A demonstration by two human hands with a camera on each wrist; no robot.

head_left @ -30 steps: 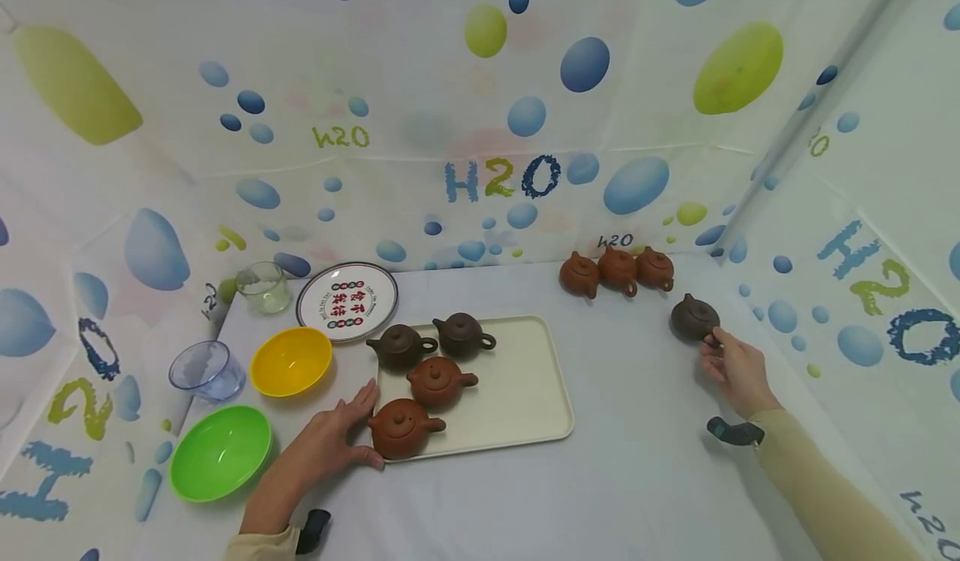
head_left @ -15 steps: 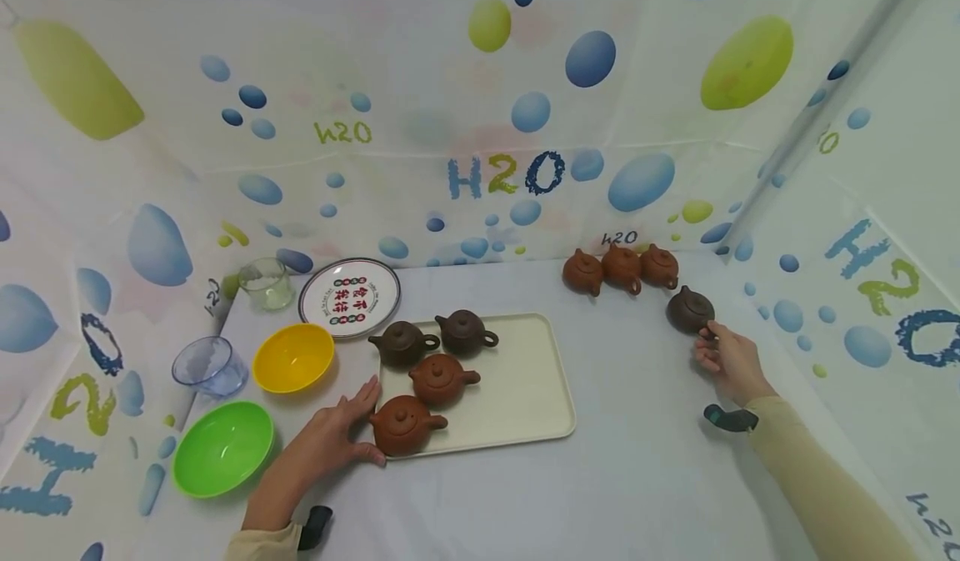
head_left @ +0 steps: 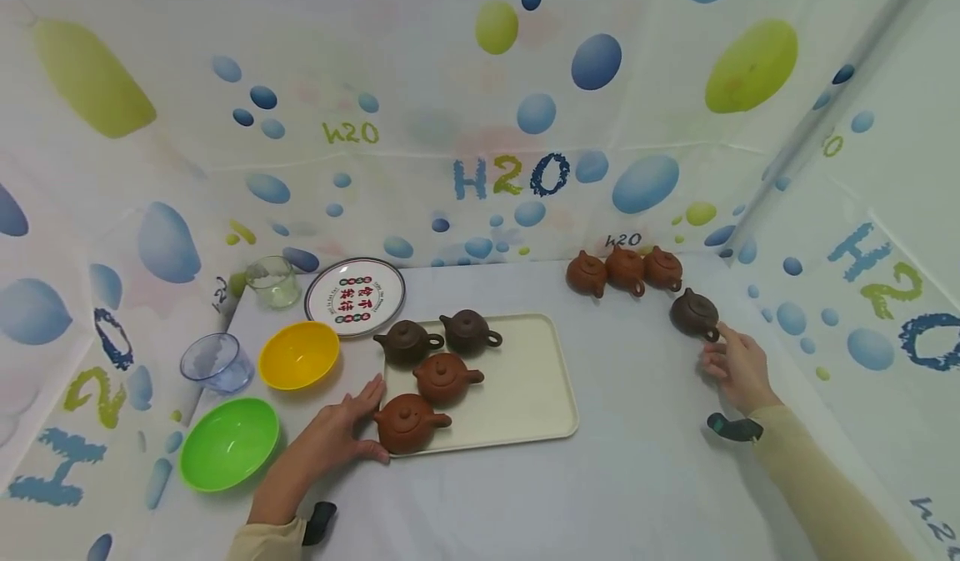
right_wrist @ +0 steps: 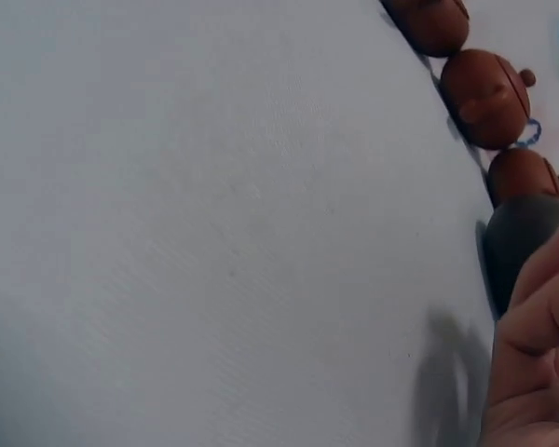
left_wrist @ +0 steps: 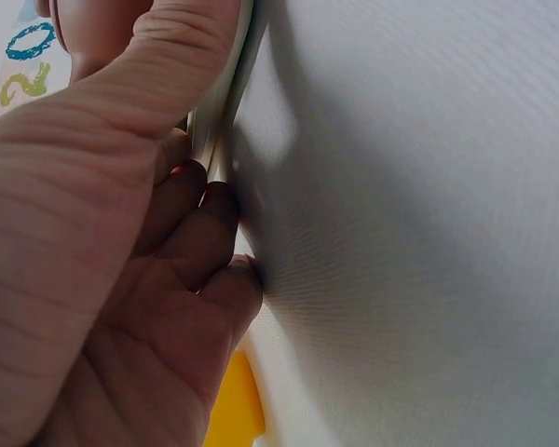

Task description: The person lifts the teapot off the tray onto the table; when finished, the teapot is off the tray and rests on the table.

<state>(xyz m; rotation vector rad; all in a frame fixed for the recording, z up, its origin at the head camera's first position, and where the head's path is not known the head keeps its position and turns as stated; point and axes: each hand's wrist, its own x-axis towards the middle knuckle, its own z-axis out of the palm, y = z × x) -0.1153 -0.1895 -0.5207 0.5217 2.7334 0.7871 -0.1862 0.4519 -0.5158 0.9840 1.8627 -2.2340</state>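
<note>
In the head view my right hand [head_left: 741,372] is at a dark brown teapot [head_left: 693,313] on the right. Its index fingertip touches the handle side, and the handle loop shows left of the finger. The right wrist view has bent fingers [right_wrist: 540,326] overlapping the dark teapot [right_wrist: 522,237]. My left hand [head_left: 341,428] rests spread along the left edge of a cream tray [head_left: 517,386], thumb near the front corner. On the tray's left half stand two dark teapots [head_left: 468,332] and two reddish-brown teapots [head_left: 405,425].
Three reddish-brown teapots [head_left: 625,269] line the back edge, just behind the dark one. Left of the tray are a printed plate [head_left: 318,298], a yellow bowl [head_left: 300,357], a green bowl [head_left: 229,444], a blue-tinted glass [head_left: 217,365] and a greenish glass [head_left: 273,283]. Patterned cloth walls enclose the table.
The dark teapot has shifted slightly left toward the reddish row, and its handle has swung toward the front. My right fingers, earlier pinching the handle, have moved beside it. My left hand stays at the tray.
</note>
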